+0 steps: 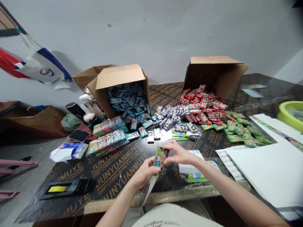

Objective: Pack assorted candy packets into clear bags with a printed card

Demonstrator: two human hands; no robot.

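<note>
Between my two hands, just over the table's near edge, is a green-and-black printed card strip (158, 157). A white tail of it hangs down below my fingers. My left hand (143, 175) is closed on its lower left side, with the thumb across the front. From the right, my right hand (178, 153) pinches its upper edge. Beyond the hands lie more green printed strips (181, 136) and two small packs (153, 135) standing at the front of the purple packs (170, 116). Near my right forearm rests another printed strip (195, 177) beside white paper.
Tipped cardboard boxes spill blue packs (130, 102) and red packs (201, 105). Green packs (243, 130) lie to the right, near white card sheets (262, 167). Stacked packs (107, 138), a phone (79, 135) and a black tool with a yellow label (65, 189) are on the left.
</note>
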